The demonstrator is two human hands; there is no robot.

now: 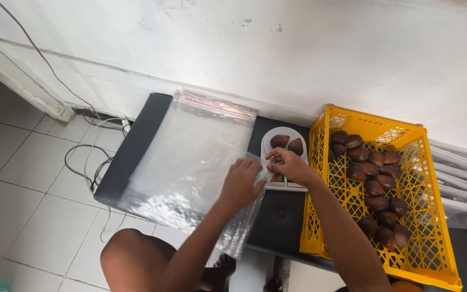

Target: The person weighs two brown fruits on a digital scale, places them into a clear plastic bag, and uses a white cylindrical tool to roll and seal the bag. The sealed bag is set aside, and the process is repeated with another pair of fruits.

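Observation:
A stack of clear zip bags (pixel 190 151) with red seal strips lies on a black bench. My left hand (pixel 240 184) rests on the right edge of the stack, fingers pinching one clear bag (pixel 242 227) that hangs off the bench front. My right hand (pixel 290 165) grips the same bag's top edge just in front of a small white scale (pixel 268 141). Two brown scaly fruits (pixel 287 144) sit on the scale's round plate.
A yellow plastic crate (pixel 413 227) holding several brown scaly fruits stands to the right on the bench (pixel 136 146). Cables (pixel 90 162) trail over the white tiled floor at left. A white wall runs behind. My bare knee (pixel 131 254) is below.

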